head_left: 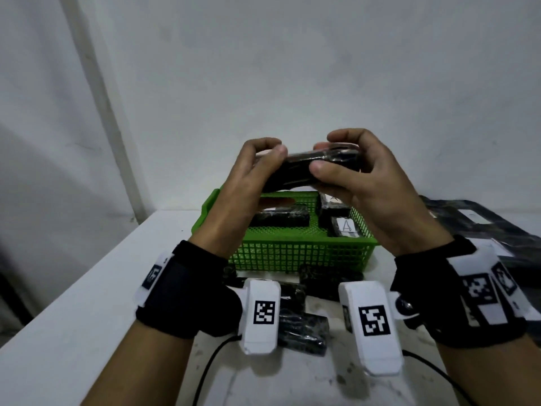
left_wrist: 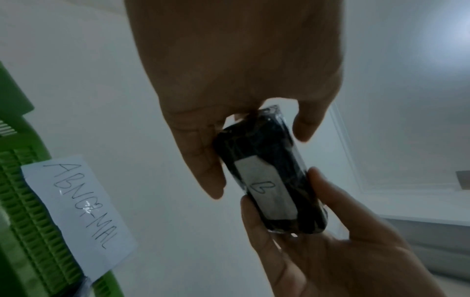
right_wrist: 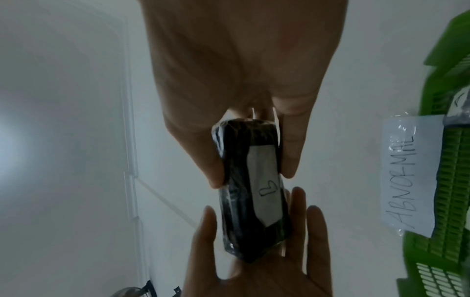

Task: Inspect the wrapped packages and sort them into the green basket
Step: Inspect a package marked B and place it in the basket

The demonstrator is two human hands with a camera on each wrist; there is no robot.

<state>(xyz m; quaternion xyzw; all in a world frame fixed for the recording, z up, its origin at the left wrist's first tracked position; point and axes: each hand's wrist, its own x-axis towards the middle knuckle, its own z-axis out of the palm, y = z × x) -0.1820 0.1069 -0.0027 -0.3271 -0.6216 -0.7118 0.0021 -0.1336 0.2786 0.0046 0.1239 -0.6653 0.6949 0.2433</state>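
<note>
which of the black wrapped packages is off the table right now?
The package held up by both hands over the green basket, label reading B. The others lie in the basket or on the table.

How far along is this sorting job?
Partly done. Three black plastic-wrapped packages already lie in the green mesh plastic basket. The left hand and right hand both hold another black wrapped package with a white label above it. Several more wrapped packages wait on the white table.
</note>
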